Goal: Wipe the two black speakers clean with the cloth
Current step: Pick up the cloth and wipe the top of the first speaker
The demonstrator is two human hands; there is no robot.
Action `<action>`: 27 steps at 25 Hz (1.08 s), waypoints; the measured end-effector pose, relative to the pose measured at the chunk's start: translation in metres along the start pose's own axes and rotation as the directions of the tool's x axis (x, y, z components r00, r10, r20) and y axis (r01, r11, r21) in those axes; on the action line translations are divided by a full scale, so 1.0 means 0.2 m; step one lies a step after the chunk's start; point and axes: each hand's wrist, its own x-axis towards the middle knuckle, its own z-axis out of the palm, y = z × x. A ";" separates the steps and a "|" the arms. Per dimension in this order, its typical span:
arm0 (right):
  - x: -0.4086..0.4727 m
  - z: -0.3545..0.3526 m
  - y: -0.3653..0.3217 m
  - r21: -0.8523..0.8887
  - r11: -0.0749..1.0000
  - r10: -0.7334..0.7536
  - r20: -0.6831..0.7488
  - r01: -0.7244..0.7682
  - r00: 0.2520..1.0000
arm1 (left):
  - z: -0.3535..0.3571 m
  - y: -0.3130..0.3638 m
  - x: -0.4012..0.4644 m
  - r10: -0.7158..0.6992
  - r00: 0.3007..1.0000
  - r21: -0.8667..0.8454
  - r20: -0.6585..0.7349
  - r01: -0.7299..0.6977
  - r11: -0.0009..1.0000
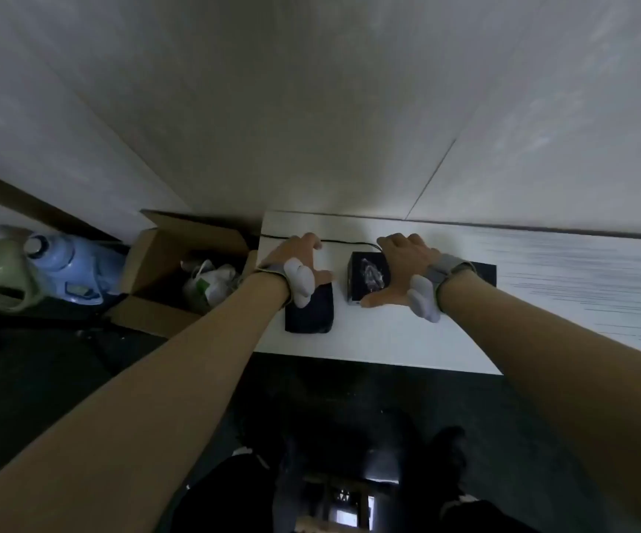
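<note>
Two bare forearms reach forward from the bottom of the view, over the person's dark trousers [234, 494] and a dark floor [349, 398], toward a white table [388, 340] set against a pale wall [311, 109]. Nearest on the tabletop lies a dark folded cloth [310, 313], close to the table's left end. The left hand [299, 259] lies over the cloth's far end, its fingers spread and fairly straight, reaching past the cloth toward the wall; whether they press down on the cloth or the table I cannot tell. A grey wrist strap with a white pod [298, 282] sits at that wrist. Just right of the cloth, apart from it, stands a small black speaker [367, 277] with a pale reflection on its top face. The right hand [399, 271] rests across the speaker's right side, fingers splayed and extended over its far edge, the thumb stretched along the near edge — laid flat rather than curled round it. A matching strap and white pod [424, 298] ride on the right wrist. Behind that wrist a flat black shape [482, 273] shows on the table — too hidden to tell what it is. A thin black cable [342, 242] runs along the table's far edge behind both hands. Left of the table stands an open cardboard box [180, 271] holding crumpled plastic bags, and farther left a pale blue appliance [69, 271] and a green one, both blurred.
</note>
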 end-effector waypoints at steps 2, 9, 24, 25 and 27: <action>0.04 0.02 0.01 -0.083 0.996 -0.021 -0.007 0.020 1.000 | 0.04 -0.03 0.05 -0.025 0.990 0.114 0.136 0.010 0.993; 0.27 0.31 0.07 -0.154 0.985 -0.099 -0.146 0.076 0.984 | 0.34 -0.24 0.33 -0.141 0.951 0.468 0.275 -0.005 0.884; 0.29 0.45 0.09 -0.209 0.972 -0.167 -0.315 0.103 0.934 | 0.48 -0.34 0.37 -0.136 0.975 0.310 0.175 0.077 0.948; 0.29 0.45 0.09 -0.211 0.974 -0.149 -0.316 0.084 0.937 | 0.47 -0.33 0.35 -0.086 0.989 0.274 0.120 0.050 0.960; 0.29 0.43 0.08 -0.191 0.980 -0.112 -0.304 0.054 0.946 | 0.46 -0.33 0.32 -0.028 0.999 0.204 0.020 0.024 0.979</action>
